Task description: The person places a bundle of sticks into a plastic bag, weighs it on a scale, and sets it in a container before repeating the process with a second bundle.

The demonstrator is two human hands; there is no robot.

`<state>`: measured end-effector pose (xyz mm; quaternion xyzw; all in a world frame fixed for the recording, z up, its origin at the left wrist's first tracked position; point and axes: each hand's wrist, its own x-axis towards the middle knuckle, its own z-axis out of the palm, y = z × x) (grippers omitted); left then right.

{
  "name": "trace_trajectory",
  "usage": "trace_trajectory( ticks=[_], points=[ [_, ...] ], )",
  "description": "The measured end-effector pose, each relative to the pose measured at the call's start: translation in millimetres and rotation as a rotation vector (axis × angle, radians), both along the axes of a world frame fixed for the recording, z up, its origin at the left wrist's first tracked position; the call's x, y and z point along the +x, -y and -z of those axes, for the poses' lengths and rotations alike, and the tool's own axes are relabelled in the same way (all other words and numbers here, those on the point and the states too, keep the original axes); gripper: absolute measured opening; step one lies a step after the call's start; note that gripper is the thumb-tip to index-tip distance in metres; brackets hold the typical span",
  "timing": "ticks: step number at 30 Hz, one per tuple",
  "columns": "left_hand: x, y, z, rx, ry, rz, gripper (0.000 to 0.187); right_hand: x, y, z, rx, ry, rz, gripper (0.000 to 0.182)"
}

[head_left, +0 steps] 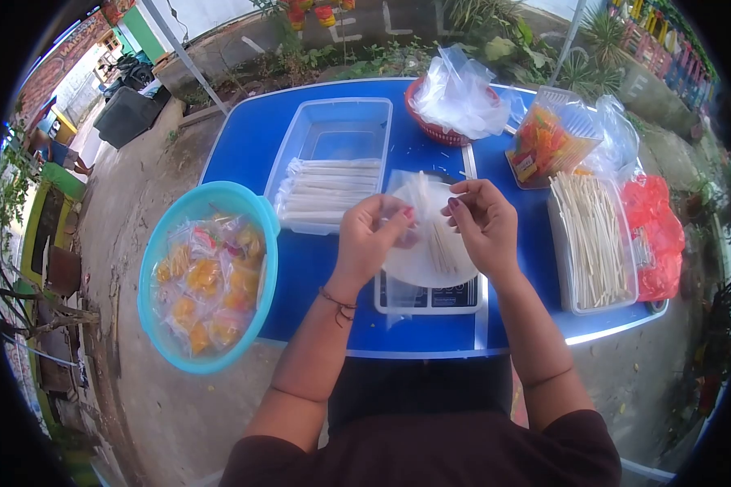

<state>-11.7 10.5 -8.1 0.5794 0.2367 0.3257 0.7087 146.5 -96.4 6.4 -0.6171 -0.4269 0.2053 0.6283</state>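
Over blue table (pixel 252 138), both hands (pixel 369 235) (pixel 481 223) pinch bag (pixel 421 199).

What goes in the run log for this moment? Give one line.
left hand: pinching clear bag | right hand: pinching same bag | sticks inside | above scale | blue table

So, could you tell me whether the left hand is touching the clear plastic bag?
Touching: the head view shows the left hand pinching the clear bag's edge with its fingertips.

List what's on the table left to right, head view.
Teal basin of packed snacks → clear tub of white packets → left hand → right hand, both on a clear bag over the scale → tub of sticks → red bag.
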Motion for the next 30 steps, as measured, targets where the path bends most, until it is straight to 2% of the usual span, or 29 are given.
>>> trace_trajectory(
  ticks=[2,4,5,8,17,23,30],
  points=[
    [-1,-2,-1,-0.057,0.011,-0.056,0.017,0,2,1,-0.097,0.455,0.097,0.012],
    [-3,-5,-6,-0.129,0.024,-0.069,0.017,0,2,0,-0.186,0.913,0.191,0.017],
    [-3,-6,-6,-0.140,0.025,-0.061,0.018,-4,1,3,-0.217,0.911,0.214,0.023],
    [-5,-9,-4,-0.207,0.062,0.027,0.015,-9,1,5,-0.328,1.012,0.208,0.020],
    [-4,-8,-3,-0.228,0.104,0.158,0.011,-6,-2,14,-0.233,0.873,0.214,0.015],
    [-4,-7,-2,-0.327,0.210,0.242,0.012,-6,-3,9,-0.061,0.776,0.186,0.014],
    [-5,-9,1,-0.312,0.241,0.307,0.015,-6,-1,11,-0.158,0.665,0.107,0.009]
  ],
)
